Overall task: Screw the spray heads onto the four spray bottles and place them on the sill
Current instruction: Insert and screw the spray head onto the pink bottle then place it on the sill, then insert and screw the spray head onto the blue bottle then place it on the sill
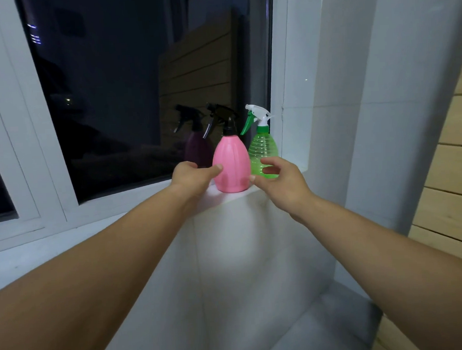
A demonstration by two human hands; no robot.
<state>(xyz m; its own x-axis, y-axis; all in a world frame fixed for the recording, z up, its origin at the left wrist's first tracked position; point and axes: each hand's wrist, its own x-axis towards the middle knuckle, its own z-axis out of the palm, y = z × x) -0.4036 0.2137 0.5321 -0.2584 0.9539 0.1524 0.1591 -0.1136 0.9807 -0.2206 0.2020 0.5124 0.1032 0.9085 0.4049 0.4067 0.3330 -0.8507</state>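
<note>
Up on the white window sill (pixel 225 198) stand two capped bottles: a pink egg-shaped plastic spray bottle (pixel 231 164) with a black spray head (pixel 223 119), and just beside it, at the right, a clear green ribbed spray bottle (pixel 263 153) with a white-and-green spray head (pixel 257 117). The left hand (pixel 195 176) is half open, thumb touching the pink bottle's side; the right hand (pixel 278 181) is loosely open, its thumb tip at the bottle's lower right, gripping nothing.

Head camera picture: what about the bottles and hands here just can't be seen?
- The other two bottles: outside the head view.
- Base of the green bottle: hidden behind the right hand.
- Left hand fingers: curled behind the pink bottle, so its grip is unclear.
- How tightly the spray heads are screwed on: not visible.
- Outside the window: dark, mostly reflections.
</note>
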